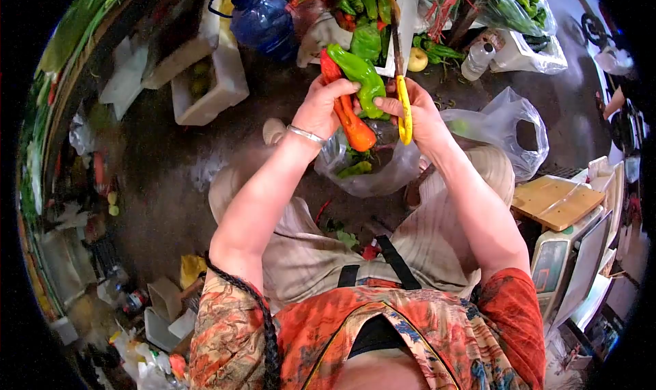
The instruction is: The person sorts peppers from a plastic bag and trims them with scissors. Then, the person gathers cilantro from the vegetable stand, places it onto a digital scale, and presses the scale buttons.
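My left hand (pixel 321 110) is closed round a red-orange pepper (pixel 359 132), its thumb pressed on a long green pepper (pixel 361 72) alongside. The lower end of that green pepper is pinched by the thumb of my right hand (pixel 422 117). Across the right fingers lies a slim yellow piece (pixel 405 113); above it runs a long dark, curved strip, and I cannot tell whether they are one tool. Below both hands, between the knees, an open clear plastic bag (pixel 389 178) has a green pepper (pixel 355 169) in it.
Beyond the hands, a white box (pixel 404 28) holds green peppers. A blue water jug (pixel 263 21) and white foam box (pixel 215 89) stand left of it. A second plastic bag (pixel 502 127), clear bottle (pixel 477 61) and wooden board (pixel 557 202) are at the right.
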`<state>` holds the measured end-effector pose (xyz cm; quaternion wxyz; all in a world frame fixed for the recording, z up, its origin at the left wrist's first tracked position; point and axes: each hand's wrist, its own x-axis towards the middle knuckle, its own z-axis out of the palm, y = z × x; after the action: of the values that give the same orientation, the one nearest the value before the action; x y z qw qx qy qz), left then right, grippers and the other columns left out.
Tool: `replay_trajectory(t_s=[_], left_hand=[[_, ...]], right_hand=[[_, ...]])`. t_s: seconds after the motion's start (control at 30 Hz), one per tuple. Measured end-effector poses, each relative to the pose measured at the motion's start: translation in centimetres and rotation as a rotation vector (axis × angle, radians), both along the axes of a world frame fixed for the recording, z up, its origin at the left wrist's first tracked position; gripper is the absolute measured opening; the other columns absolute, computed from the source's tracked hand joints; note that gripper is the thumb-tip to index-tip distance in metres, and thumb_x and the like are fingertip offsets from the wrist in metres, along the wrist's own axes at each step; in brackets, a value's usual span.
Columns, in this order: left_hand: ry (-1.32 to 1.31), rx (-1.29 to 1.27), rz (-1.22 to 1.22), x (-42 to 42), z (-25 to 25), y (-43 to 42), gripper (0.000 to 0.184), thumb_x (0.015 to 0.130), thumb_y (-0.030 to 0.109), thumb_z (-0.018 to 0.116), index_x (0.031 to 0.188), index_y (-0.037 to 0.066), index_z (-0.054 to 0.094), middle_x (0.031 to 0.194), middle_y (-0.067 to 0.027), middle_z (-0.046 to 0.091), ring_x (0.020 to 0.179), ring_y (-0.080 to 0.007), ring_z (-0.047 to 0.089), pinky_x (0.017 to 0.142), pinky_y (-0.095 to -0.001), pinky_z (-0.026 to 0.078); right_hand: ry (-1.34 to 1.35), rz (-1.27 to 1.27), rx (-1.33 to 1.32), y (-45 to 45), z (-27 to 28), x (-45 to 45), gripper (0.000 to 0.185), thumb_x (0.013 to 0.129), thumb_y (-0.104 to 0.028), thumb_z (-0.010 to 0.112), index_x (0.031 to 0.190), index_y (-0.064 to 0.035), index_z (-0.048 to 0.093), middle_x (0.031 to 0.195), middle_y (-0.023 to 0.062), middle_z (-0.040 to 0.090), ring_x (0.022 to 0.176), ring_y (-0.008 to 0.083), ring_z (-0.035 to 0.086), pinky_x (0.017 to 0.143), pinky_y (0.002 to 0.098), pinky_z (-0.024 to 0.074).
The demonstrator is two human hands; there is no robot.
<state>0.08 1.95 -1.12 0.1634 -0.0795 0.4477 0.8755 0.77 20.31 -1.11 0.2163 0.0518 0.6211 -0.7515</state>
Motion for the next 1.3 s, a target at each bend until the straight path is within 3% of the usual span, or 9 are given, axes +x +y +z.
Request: replay_trajectory(t_s=[0.17,0.23,0.37,0.43,0.47,0.67,0.83,0.97,1.3], left_hand=[[0.060,0.023,-0.023,0.0,0.6,0.8,0.029,0.078,0.008,0.072,0.103,0.004,0.058,0.093,-0.0023,0.064,0.081,-0.0119,0.062,0.070,-0.0263,0.050],[0.079,-0.116,0.018,0.0,0.4,1.2,0.028,0.078,0.009,0.073,0.102,0.004,0.059,0.091,-0.0018,0.064,0.082,-0.0118,0.062,0.073,-0.0274,0.051],[0.009,-0.151,0.047,-0.3,0.5,0.8,0.028,0.077,0.009,0.074,0.100,0.004,0.061,0.090,-0.0015,0.064,0.081,-0.0112,0.061,0.073,-0.0267,0.049],[-0.020,-0.190,0.056,-0.4,1.1,0.3,0.027,0.076,0.010,0.074,0.099,0.004,0.062,0.091,-0.0014,0.065,0.081,-0.0105,0.061,0.073,-0.0261,0.048],[-0.017,-0.237,0.053,-0.5,1.3,0.0,0.027,0.076,0.010,0.074,0.099,0.004,0.062,0.091,-0.0015,0.065,0.081,-0.0105,0.061,0.073,-0.0259,0.048],[0.013,-0.474,0.023,-0.6,0.9,-1.1,0.034,0.076,0.013,0.076,0.104,0.004,0.060,0.093,-0.0030,0.065,0.082,-0.0122,0.061,0.077,-0.0273,0.049],[0.201,-0.576,-0.080,0.2,0.2,-0.5,0.036,0.073,0.005,0.076,0.106,0.000,0.061,0.095,-0.0018,0.065,0.082,-0.0086,0.060,0.078,-0.0248,0.048],[0.162,-0.683,-0.139,0.2,-0.4,-1.3,0.039,0.073,0.005,0.076,0.109,0.000,0.060,0.099,-0.0038,0.066,0.088,-0.0110,0.060,0.083,-0.0270,0.048],[0.002,-0.793,-0.433,0.9,-3.0,-3.2,0.029,0.071,0.016,0.077,0.094,0.001,0.067,0.087,-0.0021,0.067,0.076,-0.0093,0.060,0.074,-0.0264,0.048]], right_hand=[[0.039,0.037,-0.061,0.2,0.3,0.3,0.038,0.075,-0.018,0.076,0.105,-0.0084,0.054,0.087,-0.0034,0.057,0.074,0.0058,0.053,0.060,0.0207,0.0402],[0.020,0.023,-0.046,0.3,-0.5,0.6,0.037,0.075,-0.018,0.076,0.103,-0.0073,0.053,0.087,-0.0023,0.057,0.073,0.0063,0.053,0.060,0.0207,0.0403],[-0.025,0.014,0.006,0.5,-1.6,0.6,0.039,0.078,-0.025,0.074,0.104,-0.0050,0.052,0.084,-0.0016,0.055,0.069,0.0068,0.051,0.058,0.0208,0.0393],[0.039,0.025,0.328,1.4,-2.0,0.5,0.064,0.074,-0.042,0.075,0.113,0.0033,0.051,0.109,0.0102,0.058,0.092,0.0186,0.058,0.083,0.0311,0.0463],[0.076,0.035,0.409,1.8,-2.2,0.6,0.072,0.074,-0.051,0.072,0.115,0.0046,0.049,0.106,0.0136,0.060,0.094,0.0225,0.059,0.086,0.0337,0.0445],[0.299,0.205,0.796,3.1,-0.3,1.0,0.071,0.075,-0.051,0.070,0.118,0.0006,0.050,0.096,0.0203,0.062,0.093,0.0314,0.061,0.081,0.0384,0.0467],[0.403,0.205,0.817,3.1,-0.7,1.5,0.067,0.075,-0.052,0.068,0.114,0.0001,0.051,0.093,0.0189,0.062,0.089,0.0338,0.062,0.078,0.0408,0.0476],[0.398,0.278,0.901,3.2,-0.2,1.5,0.055,0.079,-0.048,0.066,0.101,0.0003,0.049,0.078,0.0192,0.057,0.076,0.0350,0.058,0.068,0.0416,0.0442],[0.331,0.415,0.904,4.4,-5.7,4.0,0.053,0.086,-0.051,0.056,0.096,0.0013,0.057,0.083,0.0221,0.060,0.081,0.0397,0.058,0.070,0.0435,0.0437]])
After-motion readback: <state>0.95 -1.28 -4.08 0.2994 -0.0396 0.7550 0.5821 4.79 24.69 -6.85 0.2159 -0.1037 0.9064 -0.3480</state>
